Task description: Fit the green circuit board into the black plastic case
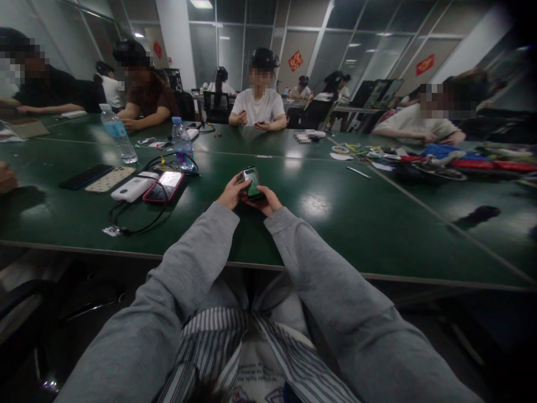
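Observation:
Both my hands hold a small smartphone (253,182) upright over the green table, a little ahead of its near edge. Its lit screen faces me and shows green and pale areas, too small to read. My left hand (231,191) grips the phone's left side, with the thumb over the screen. My right hand (268,200) is closed round the lower right side, its thumb also at the screen. The fingers behind the phone are partly hidden. Grey sleeves cover both my forearms.
Left of my hands lie a red-edged phone (164,187), a white power bank (135,187), a patterned phone (111,179), a dark phone (86,176) and a looped black cable. Two bottles (119,134) stand behind. A pen (358,172) and tangled cables (444,159) lie right. Several people sit around.

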`<action>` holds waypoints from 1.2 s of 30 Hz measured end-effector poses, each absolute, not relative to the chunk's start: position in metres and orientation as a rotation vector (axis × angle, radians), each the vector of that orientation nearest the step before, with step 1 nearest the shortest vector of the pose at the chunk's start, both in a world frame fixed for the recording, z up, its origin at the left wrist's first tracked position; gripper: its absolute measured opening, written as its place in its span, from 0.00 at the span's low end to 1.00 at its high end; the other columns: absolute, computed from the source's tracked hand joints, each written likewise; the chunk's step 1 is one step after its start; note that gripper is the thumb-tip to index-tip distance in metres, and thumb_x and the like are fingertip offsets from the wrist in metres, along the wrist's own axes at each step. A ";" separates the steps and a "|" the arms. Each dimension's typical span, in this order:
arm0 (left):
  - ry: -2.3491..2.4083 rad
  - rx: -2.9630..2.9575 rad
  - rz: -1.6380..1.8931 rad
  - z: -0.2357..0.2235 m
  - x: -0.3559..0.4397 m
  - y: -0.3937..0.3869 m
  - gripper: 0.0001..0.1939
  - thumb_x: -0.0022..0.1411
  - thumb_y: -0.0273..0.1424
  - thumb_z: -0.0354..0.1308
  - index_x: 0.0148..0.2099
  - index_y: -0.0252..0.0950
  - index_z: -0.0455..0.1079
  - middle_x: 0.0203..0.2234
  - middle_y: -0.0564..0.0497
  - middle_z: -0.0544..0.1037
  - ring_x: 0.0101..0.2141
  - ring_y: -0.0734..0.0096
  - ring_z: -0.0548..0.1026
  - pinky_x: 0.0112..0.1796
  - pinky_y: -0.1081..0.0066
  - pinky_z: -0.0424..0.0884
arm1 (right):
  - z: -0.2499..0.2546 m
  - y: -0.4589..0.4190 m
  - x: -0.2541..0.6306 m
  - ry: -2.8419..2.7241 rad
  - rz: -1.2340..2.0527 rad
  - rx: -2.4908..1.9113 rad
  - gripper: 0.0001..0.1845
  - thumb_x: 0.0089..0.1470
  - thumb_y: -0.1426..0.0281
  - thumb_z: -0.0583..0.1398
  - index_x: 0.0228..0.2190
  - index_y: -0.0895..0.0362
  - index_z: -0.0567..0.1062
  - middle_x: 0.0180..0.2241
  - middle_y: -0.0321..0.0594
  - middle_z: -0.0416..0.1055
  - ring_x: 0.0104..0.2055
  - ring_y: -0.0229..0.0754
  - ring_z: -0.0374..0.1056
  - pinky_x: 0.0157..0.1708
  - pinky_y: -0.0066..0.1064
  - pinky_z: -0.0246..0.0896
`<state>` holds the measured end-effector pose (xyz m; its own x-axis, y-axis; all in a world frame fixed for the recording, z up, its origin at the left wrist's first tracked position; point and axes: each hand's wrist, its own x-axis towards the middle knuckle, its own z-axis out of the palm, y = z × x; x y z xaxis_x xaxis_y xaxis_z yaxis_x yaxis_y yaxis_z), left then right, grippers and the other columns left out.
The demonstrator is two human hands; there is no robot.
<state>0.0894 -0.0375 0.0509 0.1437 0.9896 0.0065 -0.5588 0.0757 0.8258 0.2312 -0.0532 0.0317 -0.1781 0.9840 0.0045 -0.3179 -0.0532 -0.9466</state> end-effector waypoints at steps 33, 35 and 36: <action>0.496 0.593 1.123 0.073 0.106 -0.061 0.29 0.69 0.54 0.49 0.49 0.33 0.74 0.35 0.42 0.81 0.45 0.55 0.78 0.50 0.59 0.70 | 0.022 -0.057 0.236 -1.750 0.362 -1.277 0.38 0.42 0.67 0.65 0.56 0.55 0.64 0.52 0.53 0.70 0.56 0.64 0.68 0.56 0.64 0.63; 0.471 0.565 1.131 0.072 0.102 -0.060 0.30 0.69 0.54 0.48 0.49 0.33 0.74 0.35 0.43 0.81 0.44 0.56 0.79 0.51 0.59 0.70 | 0.018 -0.059 0.230 -1.888 0.298 -1.184 0.44 0.41 0.69 0.65 0.61 0.58 0.60 0.58 0.57 0.64 0.60 0.64 0.63 0.58 0.62 0.62; 0.464 0.552 1.138 0.071 0.099 -0.059 0.30 0.69 0.55 0.48 0.48 0.33 0.74 0.35 0.43 0.81 0.44 0.57 0.79 0.51 0.60 0.70 | 0.017 -0.060 0.227 -1.935 0.275 -1.149 0.48 0.40 0.69 0.65 0.62 0.59 0.58 0.59 0.59 0.62 0.61 0.65 0.61 0.59 0.62 0.61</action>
<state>0.0992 -0.0593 0.0708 0.3527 0.9334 -0.0666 -0.7140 0.3144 0.6255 0.2271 -0.0604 0.0169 -0.2197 0.8032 0.5537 0.6171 0.5540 -0.5588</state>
